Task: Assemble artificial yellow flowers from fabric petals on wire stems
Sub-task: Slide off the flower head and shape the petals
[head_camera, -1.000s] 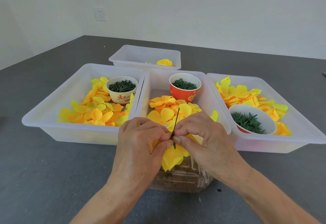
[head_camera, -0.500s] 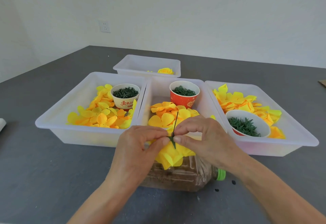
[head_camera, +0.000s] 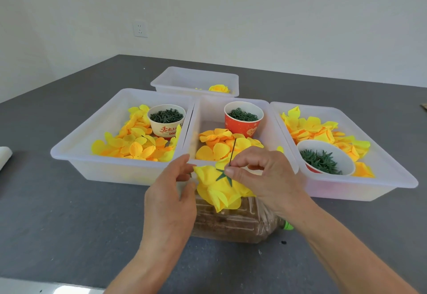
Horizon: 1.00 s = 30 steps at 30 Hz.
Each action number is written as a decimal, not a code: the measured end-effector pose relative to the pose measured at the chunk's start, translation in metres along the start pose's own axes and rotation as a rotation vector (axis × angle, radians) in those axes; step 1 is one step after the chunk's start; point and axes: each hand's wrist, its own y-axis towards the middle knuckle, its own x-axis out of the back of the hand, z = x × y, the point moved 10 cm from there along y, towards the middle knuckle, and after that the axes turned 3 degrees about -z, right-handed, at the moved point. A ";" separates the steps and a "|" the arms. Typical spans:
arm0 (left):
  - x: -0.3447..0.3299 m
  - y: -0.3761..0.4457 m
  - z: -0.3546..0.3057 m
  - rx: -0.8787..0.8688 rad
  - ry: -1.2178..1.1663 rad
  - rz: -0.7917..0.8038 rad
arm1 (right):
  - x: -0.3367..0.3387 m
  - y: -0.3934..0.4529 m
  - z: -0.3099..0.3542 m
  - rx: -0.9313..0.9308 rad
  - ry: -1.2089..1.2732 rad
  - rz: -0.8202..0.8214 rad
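Note:
A yellow fabric flower point(head_camera: 217, 189) hangs head-down over a plastic bottle point(head_camera: 231, 222) that lies on its side. A green star-shaped calyx point(head_camera: 223, 176) sits on the flower's back. A thin dark wire stem point(head_camera: 233, 152) rises from it. My right hand point(head_camera: 261, 178) pinches the stem just above the calyx. My left hand point(head_camera: 171, 194) is just left of the flower with relaxed fingers, its fingertips at the petal edge; I cannot tell whether they touch it. A finished flower point(head_camera: 219, 88) lies in the far tray point(head_camera: 184, 74).
Three white trays stand side by side on the grey table: left point(head_camera: 76, 148), middle point(head_camera: 198, 118), right point(head_camera: 392, 173). They hold loose yellow petals point(head_camera: 136, 143). A white cup point(head_camera: 166, 127), a red cup point(head_camera: 242, 129) and a white bowl point(head_camera: 342, 152) hold green parts.
My left hand has let go at the stem and drawn back to the left, uncovering the green calyx. My right hand still pinches the stem. The view has tilted up a little.

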 end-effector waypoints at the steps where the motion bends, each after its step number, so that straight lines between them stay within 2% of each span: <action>1: 0.001 -0.003 0.004 0.021 0.049 -0.020 | 0.000 0.000 0.000 0.004 -0.005 -0.008; 3: 0.001 -0.010 0.009 0.032 0.176 -0.026 | -0.001 0.001 0.000 0.010 -0.005 -0.019; 6: -0.014 -0.020 -0.001 -0.060 0.291 0.071 | 0.000 0.000 0.001 0.017 0.019 -0.027; 9: -0.022 -0.022 -0.006 -0.102 0.300 0.107 | 0.000 0.000 0.002 0.019 0.036 -0.019; 18: -0.021 -0.014 -0.002 -0.036 0.310 0.120 | -0.001 -0.005 -0.005 -0.012 0.042 -0.018; 21: 0.007 -0.009 -0.007 -0.016 0.252 -0.035 | -0.001 -0.007 -0.007 -0.038 0.065 -0.024; 23: 0.022 -0.003 -0.027 -0.110 0.188 -0.135 | 0.001 -0.007 -0.009 -0.061 0.078 -0.046; 25: 0.015 0.003 -0.049 -0.227 0.117 -0.061 | 0.004 -0.008 -0.007 -0.067 0.057 -0.089; 27: -0.002 0.008 -0.057 -0.234 0.076 0.081 | 0.004 -0.010 -0.004 -0.061 0.024 -0.123; 30: -0.019 0.013 -0.053 -0.221 0.148 0.223 | 0.005 -0.013 -0.003 -0.068 0.003 -0.144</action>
